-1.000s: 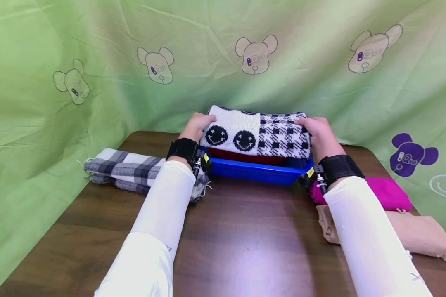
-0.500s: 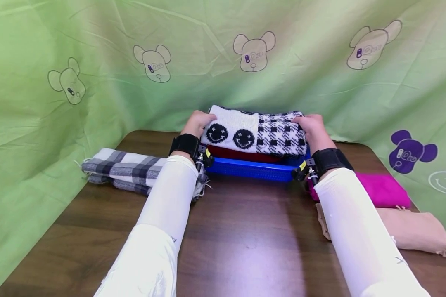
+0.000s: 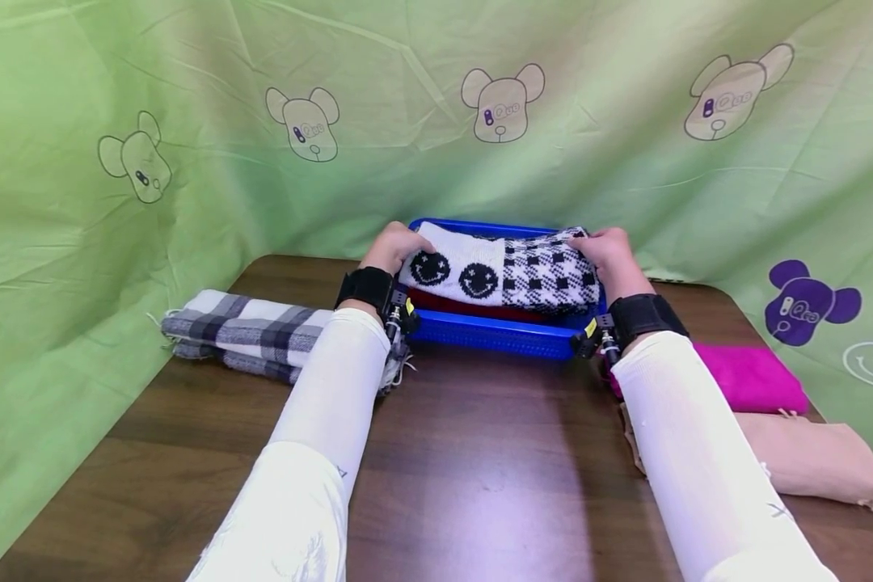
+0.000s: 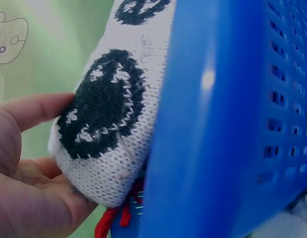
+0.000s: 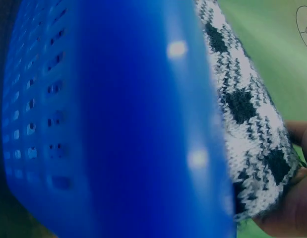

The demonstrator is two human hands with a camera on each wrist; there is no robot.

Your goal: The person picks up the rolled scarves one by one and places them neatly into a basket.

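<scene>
A folded black-and-white knitted scarf (image 3: 491, 271), smiley faces on its left half and checks on its right, lies over the blue basket (image 3: 502, 335). My left hand (image 3: 394, 246) grips its left end, thumb on top; the left wrist view shows the fingers of that hand (image 4: 39, 198) reaching beneath the knit (image 4: 103, 114). At the checked end, my right hand (image 3: 607, 255) holds the scarf with the thumb above, its fingers mostly hidden. Under the scarf, a dark red cloth (image 3: 473, 307) shows inside the basket, with red fringe (image 4: 106, 223) at the left end.
Left of the basket lies a folded grey-and-white plaid scarf (image 3: 255, 327) with fringes. A magenta folded cloth (image 3: 752, 378) and a beige fringed one (image 3: 815, 461) lie on the right of the wooden table (image 3: 473, 469). A green curtain (image 3: 407, 178) hangs behind.
The scarf has sunk lower into the basket, and the basket's blue back rim now shows behind it. Both hands have kept hold of its ends and come down slightly.
</scene>
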